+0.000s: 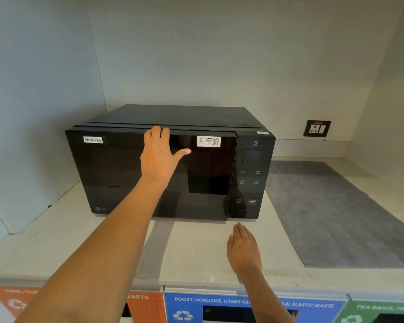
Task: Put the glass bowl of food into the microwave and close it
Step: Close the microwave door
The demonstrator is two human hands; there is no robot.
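Note:
A black microwave (117, 169) with a "Non-Veg" label stands on the pale counter (63, 229) in a wall niche. Its dark door looks shut or nearly shut, with a thin gap along the top edge. My left hand (160, 157) lies flat on the door, fingers hooked over the door's top edge, thumb spread to the right. My right hand (243, 248) hovers flat and empty over the counter just in front of the microwave's control panel (250, 180). No glass bowl is visible; the dark door hides the inside.
A grey mat (331, 210) lies on the counter to the right of the microwave. A wall socket (316, 128) sits at the back right. Below the counter's front edge run orange, blue and green waste-bin labels (219, 306).

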